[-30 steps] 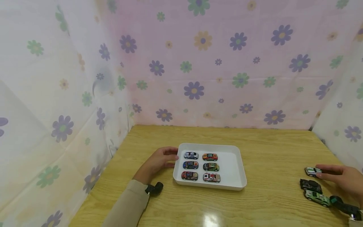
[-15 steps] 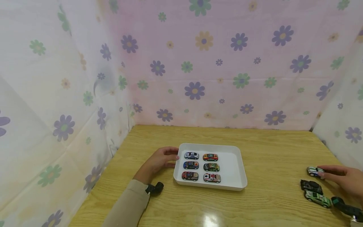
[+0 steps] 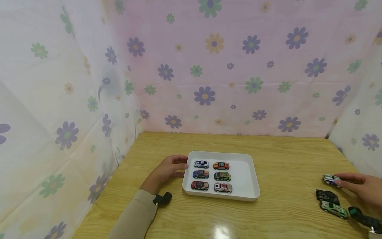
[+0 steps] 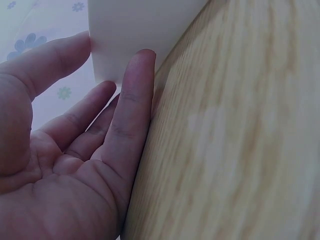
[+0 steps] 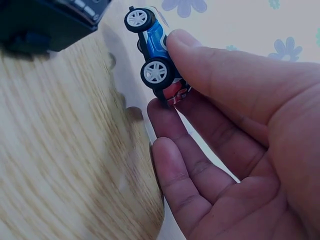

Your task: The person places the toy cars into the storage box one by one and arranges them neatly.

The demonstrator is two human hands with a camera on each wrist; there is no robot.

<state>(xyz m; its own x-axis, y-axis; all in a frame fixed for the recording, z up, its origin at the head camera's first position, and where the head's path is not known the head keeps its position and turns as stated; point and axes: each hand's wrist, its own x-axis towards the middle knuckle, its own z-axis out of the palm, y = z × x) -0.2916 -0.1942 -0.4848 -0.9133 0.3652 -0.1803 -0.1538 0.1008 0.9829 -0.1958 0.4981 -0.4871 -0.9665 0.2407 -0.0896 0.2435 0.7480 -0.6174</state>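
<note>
In the head view my left hand (image 3: pixel 167 168) rests against the left end of a white tray (image 3: pixel 242 177), fingers fairly straight. The left wrist view shows its fingertips (image 4: pixel 142 62) at the tray's outer wall (image 4: pixel 132 30). Several small toy cars stand in two columns inside the tray, including a white one (image 3: pixel 201 164) and a red-yellow one (image 3: pixel 221 166). At the far right my right hand (image 3: pixel 362 187) pinches a white, blue and green toy car (image 3: pixel 330 180) between thumb and fingers. Its blue side and silver wheels (image 5: pixel 155 72) show in the right wrist view.
Close in front of the right hand a black toy car (image 3: pixel 327 196) and a green toy car (image 3: pixel 333 209) lie side by side on the wooden table (image 3: pixel 283 159). Flowered cloth (image 3: pixel 206 116) stands behind and at both sides. A black wrist camera (image 3: pixel 362 217) sits beside the green car.
The toy car in my right hand has shifted slightly right and turned a little since one second ago. My left hand and the tray look unmoved.
</note>
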